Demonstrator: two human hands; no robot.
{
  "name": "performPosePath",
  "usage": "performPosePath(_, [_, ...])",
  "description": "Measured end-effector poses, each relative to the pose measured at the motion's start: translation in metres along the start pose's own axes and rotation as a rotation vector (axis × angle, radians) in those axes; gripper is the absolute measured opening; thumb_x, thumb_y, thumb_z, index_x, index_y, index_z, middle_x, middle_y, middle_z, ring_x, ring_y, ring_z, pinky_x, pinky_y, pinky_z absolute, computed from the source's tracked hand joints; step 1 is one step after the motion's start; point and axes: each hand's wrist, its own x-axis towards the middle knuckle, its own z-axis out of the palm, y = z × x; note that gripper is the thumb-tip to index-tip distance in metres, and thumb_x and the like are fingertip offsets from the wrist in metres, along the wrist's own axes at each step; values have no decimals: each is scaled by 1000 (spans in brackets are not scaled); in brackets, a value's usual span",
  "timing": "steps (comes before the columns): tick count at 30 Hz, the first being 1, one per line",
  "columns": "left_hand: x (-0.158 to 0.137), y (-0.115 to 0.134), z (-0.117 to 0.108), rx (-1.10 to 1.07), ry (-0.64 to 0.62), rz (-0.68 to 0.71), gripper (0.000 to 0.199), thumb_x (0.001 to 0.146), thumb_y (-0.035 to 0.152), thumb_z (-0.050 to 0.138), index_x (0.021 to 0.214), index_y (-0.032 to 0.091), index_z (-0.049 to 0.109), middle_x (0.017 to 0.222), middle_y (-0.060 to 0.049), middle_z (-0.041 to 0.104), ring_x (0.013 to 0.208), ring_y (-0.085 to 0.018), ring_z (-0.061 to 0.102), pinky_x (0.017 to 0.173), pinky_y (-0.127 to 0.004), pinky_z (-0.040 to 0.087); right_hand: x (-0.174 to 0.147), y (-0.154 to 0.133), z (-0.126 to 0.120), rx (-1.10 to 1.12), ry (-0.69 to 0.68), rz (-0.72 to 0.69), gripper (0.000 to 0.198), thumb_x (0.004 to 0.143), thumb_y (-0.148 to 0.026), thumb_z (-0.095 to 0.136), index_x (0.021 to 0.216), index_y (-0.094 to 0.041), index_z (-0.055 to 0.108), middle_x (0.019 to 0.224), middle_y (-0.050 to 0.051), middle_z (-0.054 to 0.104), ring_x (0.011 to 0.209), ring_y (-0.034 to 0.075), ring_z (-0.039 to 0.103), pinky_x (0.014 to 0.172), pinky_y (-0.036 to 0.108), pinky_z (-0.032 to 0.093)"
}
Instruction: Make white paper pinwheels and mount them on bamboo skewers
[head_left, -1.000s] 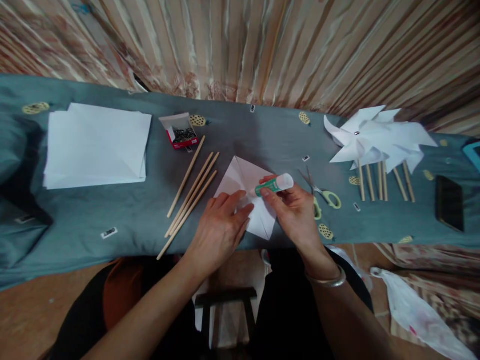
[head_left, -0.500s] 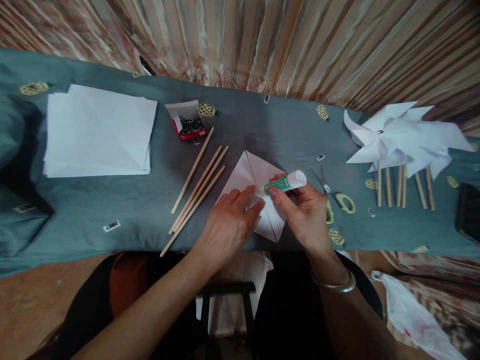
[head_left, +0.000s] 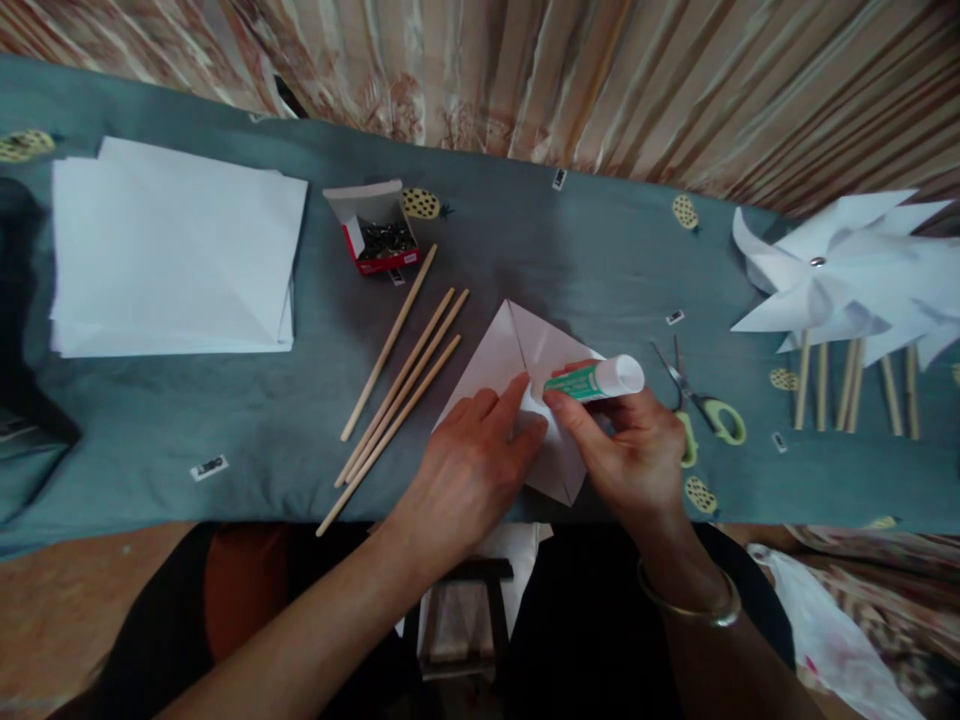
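A white square of paper (head_left: 487,365) with diagonal cut lines lies at the table's front edge. My right hand (head_left: 637,450) grips a green and white glue stick (head_left: 592,381), tilted with its far end over the middle of the paper. Resting on the paper's left part is my left hand (head_left: 480,455), fingers stretched out and holding nothing, the fingertips close to the glue stick. Part of the paper is hidden beneath both hands. Just right of my right hand lie scissors (head_left: 701,400) with light green handles, blades apart.
Several wooden sticks (head_left: 397,390) lie left of the paper, below an open red box (head_left: 382,240) of small metal pieces. A stack of white paper (head_left: 180,250) sits at far left. Paper pinwheels (head_left: 840,270) on sticks lie at far right. A pleated curtain (head_left: 525,80) hangs behind.
The camera view has shifted a little closer, so the things at the sides sit farther out. My right hand keeps the glue stick at the paper's middle; my left hand stays on the paper.
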Motion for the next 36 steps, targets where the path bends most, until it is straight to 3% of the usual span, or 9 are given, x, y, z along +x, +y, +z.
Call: performPosePath(36, [-1, -1, 3, -20, -16, -14, 26, 94, 21, 45, 114, 17, 62, 135, -16, 52, 89, -21, 56, 73, -37, 52, -2, -5, 4, 4, -9, -82, 19, 81, -33, 69, 96, -22, 67, 91, 2, 75, 82, 21, 71, 77, 35, 58])
